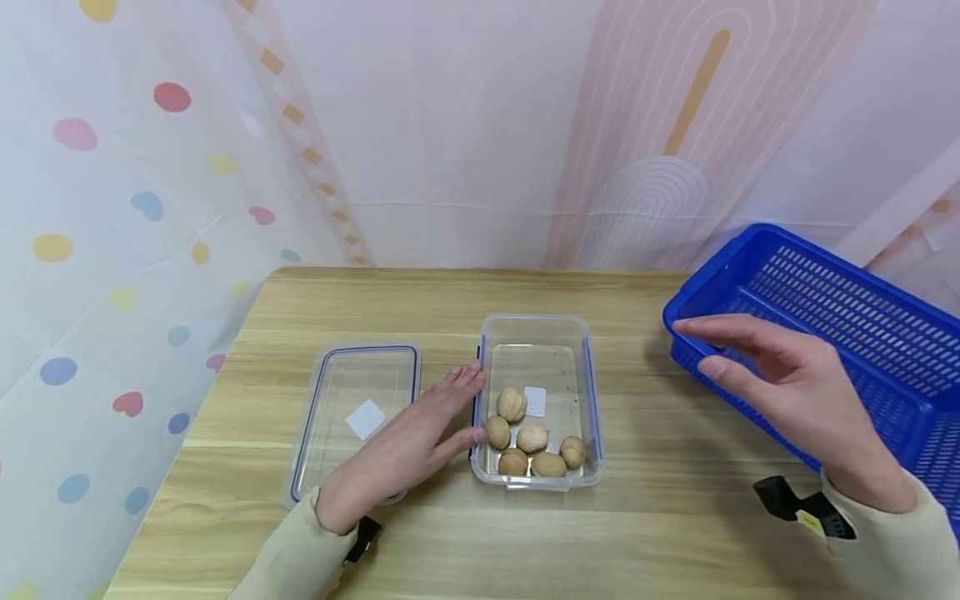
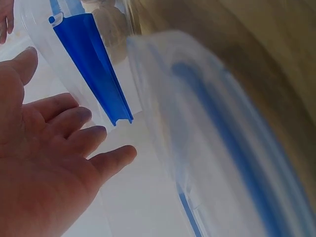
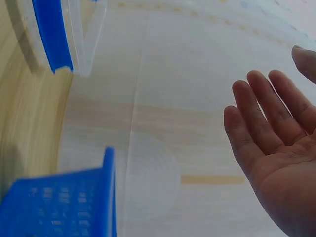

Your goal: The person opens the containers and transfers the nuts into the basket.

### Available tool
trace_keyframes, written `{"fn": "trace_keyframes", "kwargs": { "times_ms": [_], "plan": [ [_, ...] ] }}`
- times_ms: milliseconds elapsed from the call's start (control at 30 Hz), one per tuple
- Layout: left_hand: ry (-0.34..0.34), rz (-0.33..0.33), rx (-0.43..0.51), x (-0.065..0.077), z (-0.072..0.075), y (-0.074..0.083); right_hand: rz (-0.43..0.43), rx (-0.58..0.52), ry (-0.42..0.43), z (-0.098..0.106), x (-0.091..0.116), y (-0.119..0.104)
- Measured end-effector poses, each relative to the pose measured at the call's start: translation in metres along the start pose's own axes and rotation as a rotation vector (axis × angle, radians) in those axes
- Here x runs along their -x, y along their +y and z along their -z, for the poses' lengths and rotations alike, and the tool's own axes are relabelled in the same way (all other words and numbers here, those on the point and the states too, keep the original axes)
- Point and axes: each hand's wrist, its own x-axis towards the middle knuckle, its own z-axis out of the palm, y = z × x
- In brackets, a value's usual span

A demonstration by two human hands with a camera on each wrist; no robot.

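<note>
Walnuts (image 1: pixel 532 437), six of them, lie in the near half of a clear plastic container (image 1: pixel 536 367), which stands without its lid on a wooden table (image 1: pixel 637 533). The container lies to the right of the person's left hand (image 1: pixel 412 433), its long axis running away from the person toward the patterned cloth (image 1: pixel 465 167) behind. That left hand is the nearer one: its fingers are extended and loosely spread, holding nothing, the tips beside the container's left long wall, next to a blue clip (image 2: pixel 91 64) hanging down that side; whether they touch cannot be told. The right hand (image 1: pixel 802 392) is well apart, off to the container's right, raised in front of a blue basket (image 1: pixel 855 292), thumb and fingers parted and nothing between them. The walnuts are tan, rounded and lightly wrinkled, some paler than others, bunched together with one at the right a little aside. The container is a see-through rectangle with rounded corners, blue along both long sides, a small white square on its floor. Left of it, partly beneath the left forearm, rests the clear lid (image 1: pixel 337 400), edged with a blue line.
</note>
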Motion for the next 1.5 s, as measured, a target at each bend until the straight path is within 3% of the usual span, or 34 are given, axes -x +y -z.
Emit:
{"fn": "trace_keyframes", "kwargs": {
  "times_ms": [100,367,633,900,1167,1500],
  "plan": [
    [0.001,-0.009,-0.004,0.000,0.001,-0.002,-0.006,-0.087,-0.002,-0.010,-0.001,0.000],
    [0.006,-0.015,-0.007,-0.001,0.001,-0.003,0.032,-0.141,-0.039,-0.043,-0.007,0.007],
    [-0.005,-0.004,0.000,0.000,0.000,-0.002,-0.035,-0.027,-0.151,-0.077,-0.015,0.020],
    [-0.005,0.008,0.006,0.000,0.001,-0.002,-0.021,-0.009,-0.272,-0.107,-0.027,0.033],
    [-0.002,0.024,0.051,-0.001,0.002,0.000,-0.010,0.053,-0.381,-0.122,-0.036,0.039],
    [-0.009,0.025,0.042,0.001,0.002,0.000,0.035,0.134,-0.496,-0.137,-0.054,0.040]
  ]
}}
